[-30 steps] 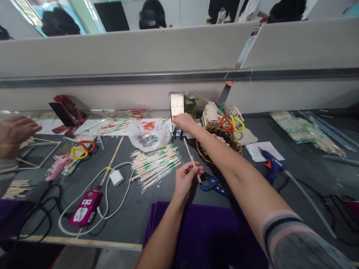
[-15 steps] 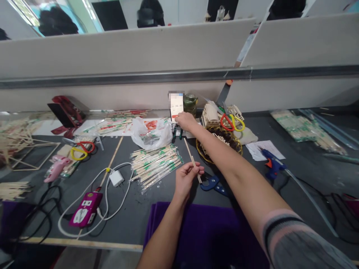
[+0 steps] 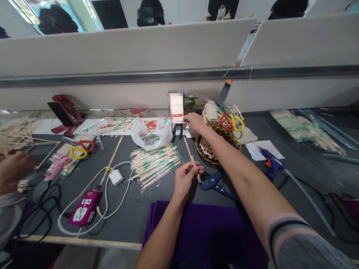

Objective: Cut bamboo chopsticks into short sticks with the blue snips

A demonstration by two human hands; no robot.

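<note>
Right now I have only the head view on my feed, looking down on the person's two bare hands over a dark grey table. The left hand has its thumb and fingers pinched firmly on thin wooden sticks, which slant up and away from it above the table, just in front of the person. The lower ends come close to a blue cutter, though I can't tell whether they touch it.

Further out, I see the right hand with its fingers bunched by the lower right corner of an upright phone. I can't make out whether the fingertips touch the phone or grip anything. A green jar stands just behind that hand, and the right forearm crosses over part of a round basket with short wooden pieces inside.

To the left of the sticks I have wrapped chopsticks lying beside a white plastic bag. A co-worker's hand shows at the far left edge, fairly blurred.
</note>
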